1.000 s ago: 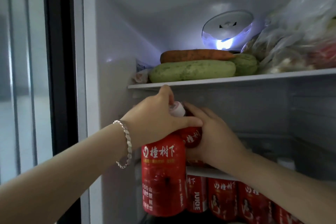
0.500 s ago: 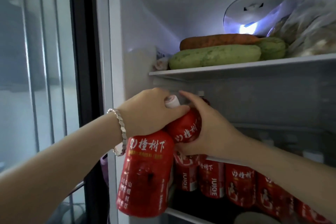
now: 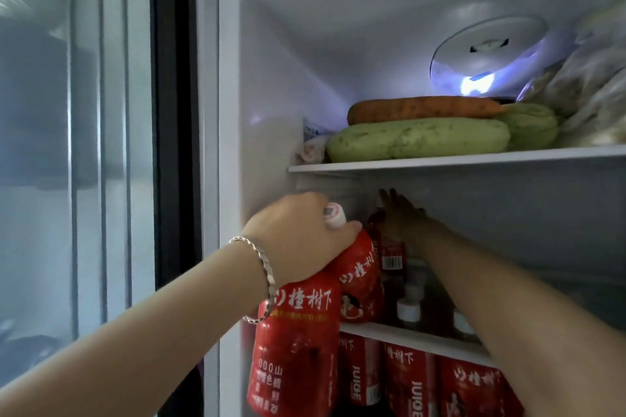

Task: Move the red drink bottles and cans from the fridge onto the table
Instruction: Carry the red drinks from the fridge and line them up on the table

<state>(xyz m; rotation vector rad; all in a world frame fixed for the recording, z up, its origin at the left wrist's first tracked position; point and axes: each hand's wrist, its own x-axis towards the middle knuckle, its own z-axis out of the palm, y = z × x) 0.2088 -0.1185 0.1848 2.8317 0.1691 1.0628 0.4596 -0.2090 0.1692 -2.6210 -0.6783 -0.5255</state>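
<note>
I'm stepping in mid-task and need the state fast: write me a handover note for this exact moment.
Left hand: shut on the necks of two red bottles, held at the fridge's left edge.
Right hand: open, reaching deep over another red bottle on the middle shelf.
Lower row of red bottles untouched.
Done: nothing visibly on a table; none in view.
Left: carry the held pair out, then clear both shelves.

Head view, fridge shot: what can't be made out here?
- Right hand: deep in shadow under the white upper shelf; its grip on the dark red bottle is unclear.
- Left hand: covers the necks of the two red labelled plastic bottles.
- Red juice cans: cut off by the bottom edge.
- Clear plastic bags: blurred, contents unreadable.
</note>
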